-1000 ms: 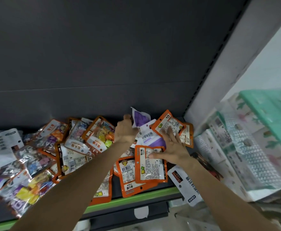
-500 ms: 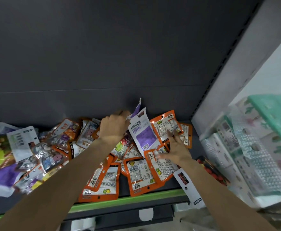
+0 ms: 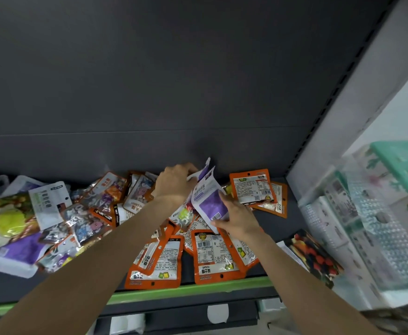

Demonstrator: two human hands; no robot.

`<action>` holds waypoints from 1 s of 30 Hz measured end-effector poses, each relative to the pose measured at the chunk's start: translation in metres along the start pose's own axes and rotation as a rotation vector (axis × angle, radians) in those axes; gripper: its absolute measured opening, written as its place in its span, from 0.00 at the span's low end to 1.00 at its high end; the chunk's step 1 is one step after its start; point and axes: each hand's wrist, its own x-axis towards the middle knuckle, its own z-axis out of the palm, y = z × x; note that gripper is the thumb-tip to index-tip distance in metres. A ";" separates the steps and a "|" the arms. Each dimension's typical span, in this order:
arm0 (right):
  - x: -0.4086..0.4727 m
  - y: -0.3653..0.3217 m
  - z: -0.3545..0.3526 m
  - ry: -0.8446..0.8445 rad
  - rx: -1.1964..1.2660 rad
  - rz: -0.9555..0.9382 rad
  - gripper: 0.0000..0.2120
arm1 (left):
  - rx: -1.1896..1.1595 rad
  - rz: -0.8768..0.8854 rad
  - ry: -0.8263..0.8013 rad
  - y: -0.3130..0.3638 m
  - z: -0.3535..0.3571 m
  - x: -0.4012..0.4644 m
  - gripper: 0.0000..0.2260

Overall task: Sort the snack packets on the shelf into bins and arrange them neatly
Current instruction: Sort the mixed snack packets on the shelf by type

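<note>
Both hands meet on one flat white-and-purple plastic snack pouch (image 3: 207, 201), lifted off the heap near the back of the dark shelf (image 3: 268, 215) and tilted up on edge. The left hand (image 3: 175, 182) curls its fingers around the pouch's top corner, where the white header and hang hole are. The right hand (image 3: 237, 215) holds the lower edge, fingers along the purple face and thumb under the bottom corner near the barcode. So the pouch is grasped at both ends, clear of the packets below it.

It looks light and limp: the film bends between the two holds and will likely flop if held by one corner only. The glossy surface probably slides easily against other packets, so a pinch on the sealed header or bottom seam should hold better than a flat press on the filled middle. The contents seem small and loose, and hard squeezing would likely crush them.

Just below the right hand's hold lie orange-bordered sachets with clear windows (image 3: 216, 255), overlapping one another down to the green shelf edge (image 3: 193, 290). Beyond the grip to the right, two more orange sachets (image 3: 252, 187) lie flat, apart from the heap. To the left of the left hand's hold is a jumble of clear candy bags (image 3: 87, 223), blurred and hard to tell apart.

A second purple-white edge shows behind the held pouch; whether it is a separate packet cannot be told. No bin can be made out for certain; a green plastic crate (image 3: 403, 165) at the far right is cut off and smeared.
</note>
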 end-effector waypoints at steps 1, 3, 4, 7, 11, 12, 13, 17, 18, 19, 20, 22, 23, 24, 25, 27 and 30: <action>0.001 -0.002 0.003 0.015 -0.023 -0.002 0.42 | 0.004 -0.005 -0.018 -0.001 0.003 0.000 0.09; 0.004 -0.005 0.007 0.036 -0.055 0.006 0.41 | 0.009 -0.021 -0.040 -0.003 0.006 0.001 0.10; 0.005 -0.006 0.007 0.040 -0.066 0.011 0.41 | 0.018 -0.026 -0.048 -0.005 0.007 0.001 0.11; 0.007 -0.006 0.005 0.010 -0.085 0.013 0.40 | 0.094 -0.025 -0.001 -0.013 0.003 -0.001 0.10; 0.007 -0.005 0.002 -0.051 -0.137 -0.005 0.37 | 0.090 0.074 0.372 -0.020 -0.010 -0.003 0.08; 0.007 -0.005 0.001 -0.058 -0.143 -0.005 0.37 | 0.131 0.172 0.487 -0.021 -0.009 -0.003 0.06; 0.007 -0.005 0.000 -0.067 -0.137 -0.009 0.36 | 0.204 0.263 0.525 -0.021 -0.009 -0.004 0.04; 0.005 0.000 -0.004 -0.052 0.121 0.043 0.28 | 0.347 0.468 -0.013 -0.027 0.017 -0.010 0.12; 0.003 0.004 -0.003 0.026 0.130 0.073 0.24 | 0.339 0.458 -0.154 -0.033 0.025 -0.009 0.12; 0.002 0.009 -0.002 0.121 0.080 0.113 0.21 | 0.334 0.412 -0.258 -0.036 0.030 -0.009 0.12; 0.000 0.015 -0.001 0.200 0.028 0.166 0.21 | 0.337 0.360 -0.325 -0.038 0.034 -0.008 0.12; -0.005 0.026 -0.002 0.261 0.023 0.285 0.25 | 0.373 0.282 -0.417 -0.042 0.038 -0.007 0.10; -0.007 0.030 -0.003 0.273 0.054 0.311 0.26 | 0.376 0.259 -0.446 -0.043 0.037 -0.006 0.09; -0.008 0.034 -0.005 0.285 0.096 0.316 0.27 | 0.372 0.246 -0.459 -0.044 0.036 -0.005 0.09; -0.009 0.037 -0.007 0.299 0.144 0.306 0.28 | 0.371 0.237 -0.456 -0.042 0.033 -0.004 0.10; -0.008 0.043 -0.012 0.288 0.197 0.254 0.29 | 0.443 0.213 -0.408 -0.036 0.035 0.001 0.13; -0.006 0.053 -0.016 0.189 0.113 0.181 0.28 | 0.556 0.029 -0.266 -0.023 0.041 0.006 0.22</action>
